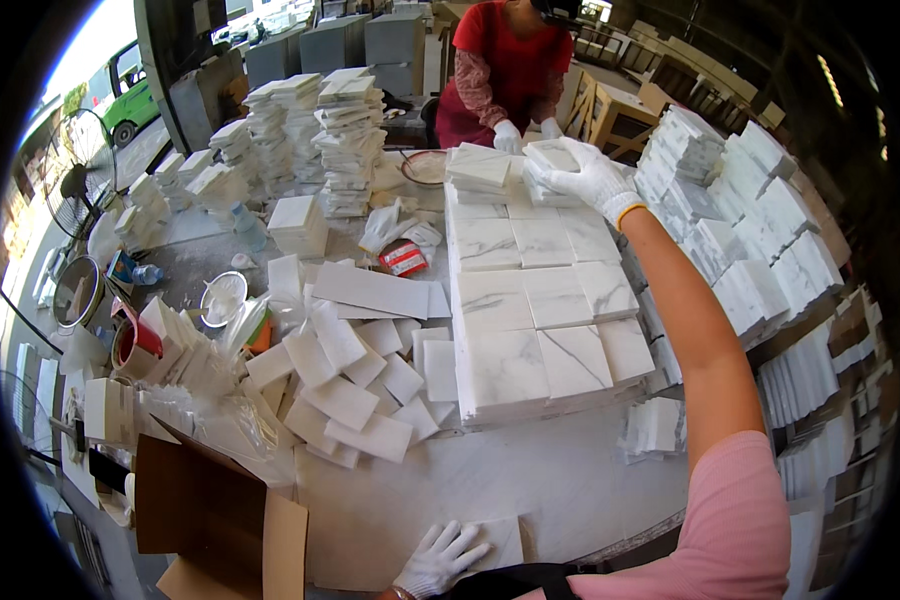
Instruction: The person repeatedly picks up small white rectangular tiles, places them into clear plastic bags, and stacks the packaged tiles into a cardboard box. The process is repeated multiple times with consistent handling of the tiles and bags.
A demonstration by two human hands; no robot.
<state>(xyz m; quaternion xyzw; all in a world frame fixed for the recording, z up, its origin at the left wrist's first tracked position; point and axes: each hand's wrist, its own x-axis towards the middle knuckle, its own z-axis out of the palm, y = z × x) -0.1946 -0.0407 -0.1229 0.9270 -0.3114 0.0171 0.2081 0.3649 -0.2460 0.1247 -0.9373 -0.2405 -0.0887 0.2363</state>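
My right hand (592,180), in a white knit glove, is stretched far forward with its fingers and thumb closed around the near right corner of a white marble tile (550,156) atop a small stack. That stack stands at the far end of a large block of grey-veined marble tiles (526,300), laid in rows. My left hand (441,560), gloved as well, lies flat with fingers spread at the near edge of the table. Its fingertips reach onto a pale flat tile (497,541). Another short pile of tiles (478,170) sits left of my right hand.
Loose white tiles (355,400) lie heaped left of the block, near an open cardboard box (205,510). Tall tile stacks (350,140) stand behind, more (760,220) at right. Across the table, a person in red (500,70) has gloved hands beside the far tiles.
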